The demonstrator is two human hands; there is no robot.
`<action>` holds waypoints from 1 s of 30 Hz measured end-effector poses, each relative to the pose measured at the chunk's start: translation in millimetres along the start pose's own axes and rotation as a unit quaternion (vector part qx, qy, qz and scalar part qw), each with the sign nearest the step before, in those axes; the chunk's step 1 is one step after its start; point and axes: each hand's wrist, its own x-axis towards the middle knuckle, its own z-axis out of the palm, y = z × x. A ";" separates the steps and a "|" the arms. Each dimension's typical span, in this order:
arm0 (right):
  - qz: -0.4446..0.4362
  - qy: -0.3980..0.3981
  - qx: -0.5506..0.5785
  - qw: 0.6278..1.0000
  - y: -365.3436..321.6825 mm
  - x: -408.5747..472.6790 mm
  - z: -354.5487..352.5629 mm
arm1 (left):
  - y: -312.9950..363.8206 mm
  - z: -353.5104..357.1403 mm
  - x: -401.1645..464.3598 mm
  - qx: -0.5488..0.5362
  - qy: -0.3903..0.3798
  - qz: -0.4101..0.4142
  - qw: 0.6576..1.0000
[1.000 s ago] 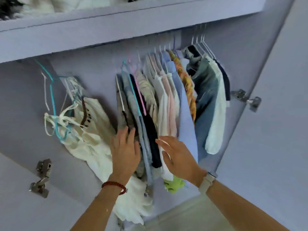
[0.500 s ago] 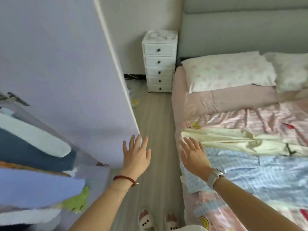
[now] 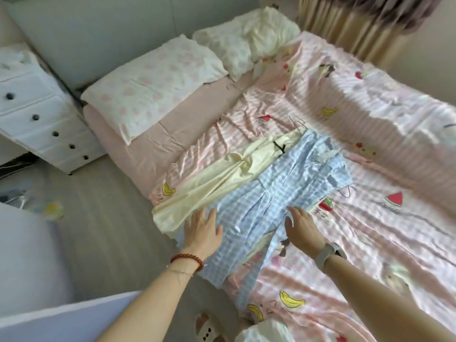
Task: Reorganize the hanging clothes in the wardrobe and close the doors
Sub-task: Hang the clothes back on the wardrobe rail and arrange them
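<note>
A blue checked garment (image 3: 278, 193) lies spread on the bed (image 3: 370, 169), its hem hanging over the near edge. A pale yellow garment (image 3: 222, 178) lies beside it on the left, with a wire hanger top showing at its far end. My left hand (image 3: 203, 230) is over the blue garment's lower left part, fingers straight and spread. My right hand (image 3: 302, 228) is over its lower right part, fingers straight too. Neither hand grips anything. The lilac wardrobe door (image 3: 32, 280) shows only at the lower left; the hanging clothes are out of view.
Two pillows (image 3: 158, 85) lie at the bed's head. A white drawer unit (image 3: 37, 114) stands left of the bed. Grey floor (image 3: 103, 213) runs between wardrobe and bed, with small items at the left edge. Curtains (image 3: 345, 23) hang at the top right. My slippers (image 3: 207, 327) show below.
My view has swung from the wardrobe's hanging clothes round to the bed. Both hands left the hanging clothes and now reach over the blue checked garment.
</note>
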 end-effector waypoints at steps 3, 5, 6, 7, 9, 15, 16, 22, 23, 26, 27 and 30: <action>0.061 0.018 0.042 0.997 38.7 33.9 -6.6 | 26.3 5.5 40.7 -0.040 -0.042 0.006 0.998; 0.093 0.022 0.065 0.993 64.3 67.0 -7.9 | 41.9 14.3 70.1 -0.059 -0.054 0.006 0.997; 0.106 0.025 0.076 0.991 77.5 85.4 -8.6 | 49.2 20.7 85.4 -0.063 -0.057 0.006 0.996; 0.122 0.029 0.087 0.988 91.0 103.1 -9.9 | 56.7 27.9 100.9 -0.063 -0.061 0.005 0.996; 0.159 0.042 0.102 0.981 118.4 135.2 -14.7 | 72.3 42.3 130.2 -0.053 -0.075 -0.003 0.996; 0.253 0.087 0.106 0.958 198.7 203.2 -32.8 | 125.2 75.2 208.4 -0.021 -0.057 0.016 0.998; 0.268 0.092 0.112 0.952 209.0 210.8 -35.2 | 133.6 78.9 219.9 -0.025 -0.053 0.016 0.998; 0.321 0.050 0.177 0.929 244.9 250.3 -35.5 | 164.4 91.5 269.2 -0.027 -0.037 -0.007 0.999; 0.332 0.057 0.176 0.925 246.5 253.4 -34.3 | 166.1 92.3 272.3 -0.029 -0.037 -0.020 0.999; 0.383 0.062 0.160 0.908 245.6 256.3 -31.1 | 167.7 90.6 273.4 -0.015 -0.018 -0.035 0.999; 0.397 0.064 0.154 0.903 243.2 255.9 -30.4 | 167.7 89.5 271.6 -0.015 0.001 -0.020 1.000; 0.423 0.117 0.169 0.883 233.9 251.0 -31.5 | 166.7 83.7 260.6 -0.115 0.058 0.027 0.991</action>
